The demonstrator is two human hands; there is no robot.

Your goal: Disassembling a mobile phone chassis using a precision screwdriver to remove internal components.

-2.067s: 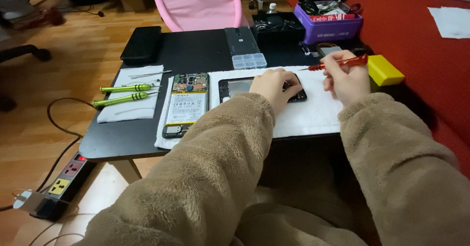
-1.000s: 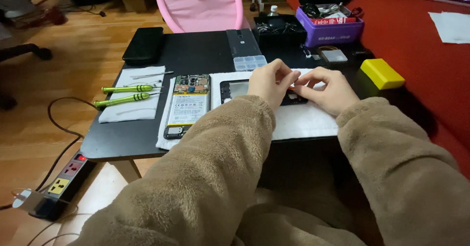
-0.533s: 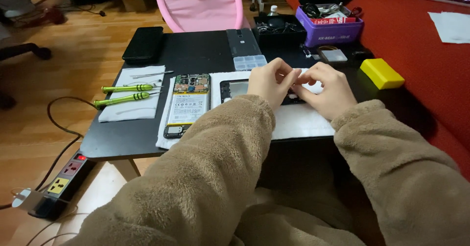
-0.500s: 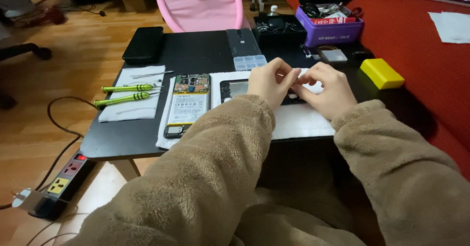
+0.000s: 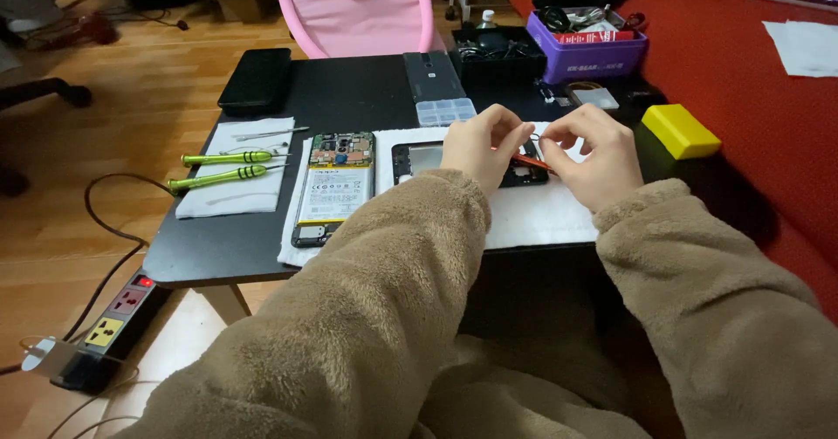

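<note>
My left hand (image 5: 484,147) and my right hand (image 5: 589,155) meet over a black phone frame (image 5: 419,158) lying on a white cloth (image 5: 541,216). A thin red tool (image 5: 531,161) runs between the fingertips of both hands; my right hand pinches it and my left fingers touch its tip. Left of the frame on the same cloth lies an opened phone (image 5: 332,186) with its battery and circuit board showing.
Two green-handled screwdrivers (image 5: 223,168) and tweezers rest on a white sheet at the left. A black phone (image 5: 255,79), a clear parts box (image 5: 445,110), a purple tool box (image 5: 598,46) and a yellow block (image 5: 681,131) stand about the black table (image 5: 227,247). A power strip (image 5: 109,330) lies on the floor.
My right hand, which held the red tool apart at the right, has come in to meet my left hand over the phone frame. Lately both hands only shift slightly.
</note>
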